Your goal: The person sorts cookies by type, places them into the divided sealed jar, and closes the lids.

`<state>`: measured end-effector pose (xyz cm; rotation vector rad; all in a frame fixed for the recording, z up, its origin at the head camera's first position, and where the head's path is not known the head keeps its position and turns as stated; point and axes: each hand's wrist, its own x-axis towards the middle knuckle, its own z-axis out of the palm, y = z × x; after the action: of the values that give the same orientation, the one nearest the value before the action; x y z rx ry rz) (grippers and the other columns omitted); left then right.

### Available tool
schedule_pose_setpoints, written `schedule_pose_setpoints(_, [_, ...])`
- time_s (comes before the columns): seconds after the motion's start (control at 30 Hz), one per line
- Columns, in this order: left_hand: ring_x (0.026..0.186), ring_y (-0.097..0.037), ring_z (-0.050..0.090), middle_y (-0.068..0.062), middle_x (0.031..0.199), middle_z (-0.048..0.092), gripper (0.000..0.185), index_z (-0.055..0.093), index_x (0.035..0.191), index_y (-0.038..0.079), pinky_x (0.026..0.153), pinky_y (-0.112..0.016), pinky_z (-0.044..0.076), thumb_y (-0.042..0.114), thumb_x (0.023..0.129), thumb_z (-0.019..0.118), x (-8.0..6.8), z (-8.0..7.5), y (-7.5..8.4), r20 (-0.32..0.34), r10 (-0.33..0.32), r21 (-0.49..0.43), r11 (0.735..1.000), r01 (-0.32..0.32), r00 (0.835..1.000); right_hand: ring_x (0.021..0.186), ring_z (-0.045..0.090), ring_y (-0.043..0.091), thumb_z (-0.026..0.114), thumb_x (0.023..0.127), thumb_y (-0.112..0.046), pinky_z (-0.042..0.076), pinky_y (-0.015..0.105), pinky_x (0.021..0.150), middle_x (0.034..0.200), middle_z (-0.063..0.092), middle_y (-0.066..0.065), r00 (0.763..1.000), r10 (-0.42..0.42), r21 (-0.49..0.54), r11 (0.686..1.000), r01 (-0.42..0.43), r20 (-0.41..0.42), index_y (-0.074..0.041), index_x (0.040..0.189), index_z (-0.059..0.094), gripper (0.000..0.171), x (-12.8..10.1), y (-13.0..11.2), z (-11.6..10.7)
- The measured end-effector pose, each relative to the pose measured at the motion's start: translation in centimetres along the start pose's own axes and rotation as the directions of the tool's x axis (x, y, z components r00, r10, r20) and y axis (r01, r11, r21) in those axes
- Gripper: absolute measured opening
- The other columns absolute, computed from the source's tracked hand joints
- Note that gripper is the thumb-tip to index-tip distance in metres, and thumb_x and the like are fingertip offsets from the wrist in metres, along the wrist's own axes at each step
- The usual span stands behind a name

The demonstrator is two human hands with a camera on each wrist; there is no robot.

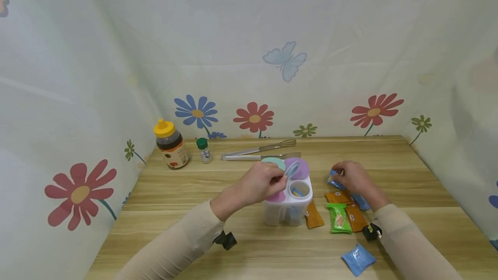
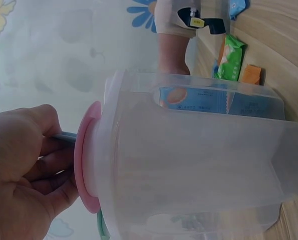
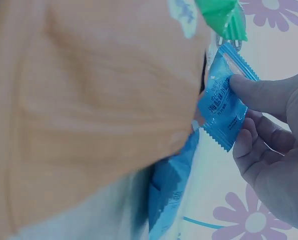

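A clear plastic container [image 1: 288, 208] with four round compartments stands mid-table; it fills the left wrist view [image 2: 199, 165]. Its pink lid [image 2: 86, 160], teal lid [image 1: 272, 162] and purple lid [image 1: 300, 168] are down. My left hand [image 1: 264, 182] pinches the blue lid [image 1: 292, 169] and holds it raised over the open compartment [image 1: 300, 189], where a blue packet [image 2: 199, 100] lies inside. My right hand [image 1: 352, 176] pinches a blue packet [image 3: 224, 107] just above the table, right of the container.
Orange packets [image 1: 339, 196], a green packet [image 1: 339, 218] and more blue packets [image 1: 359, 259] lie right of the container. A honey bottle [image 1: 171, 144], a small green-capped bottle [image 1: 204, 150] and metal tongs [image 1: 258, 150] stand at the back. Flowered sheets wall three sides.
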<state>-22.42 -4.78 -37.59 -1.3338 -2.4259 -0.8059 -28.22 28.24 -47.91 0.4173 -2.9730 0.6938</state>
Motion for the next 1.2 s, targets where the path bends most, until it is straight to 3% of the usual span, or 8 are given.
schedule_pose_setpoints(0.27, [0.057, -0.004, 0.045, 0.005, 0.064, 0.056, 0.014, 0.070, 0.077, 0.008, 0.050, -0.010, 0.039, 0.012, 0.089, 0.065, -0.1, -0.1, 0.1, 0.025, -0.032, -0.001, 0.999, 0.032, 0.999, 0.075, 0.056, 0.018, 0.071, 0.086, -0.009, 0.048, 0.035, 0.066, 0.083, 0.065, 0.005, 1.000, 0.000, -0.006, 1.000, 0.000, -0.032, -0.003, 0.098, 0.070, 0.014, -0.3, -0.2, -0.5])
schedule_pose_setpoints(1.2, [0.056, -0.005, 0.045, 0.005, 0.063, 0.054, 0.012, 0.069, 0.077, 0.008, 0.050, -0.011, 0.039, 0.010, 0.088, 0.067, 0.0, -0.2, 0.3, 0.023, -0.034, -0.011, 0.999, 0.034, 0.999, 0.076, 0.061, 0.019, 0.069, 0.086, -0.010, 0.053, 0.035, 0.065, 0.086, 0.067, 0.008, 0.996, 0.066, 0.087, 0.994, -0.060, -0.067, -0.003, 0.095, 0.067, 0.012, -1.3, 0.2, -1.4])
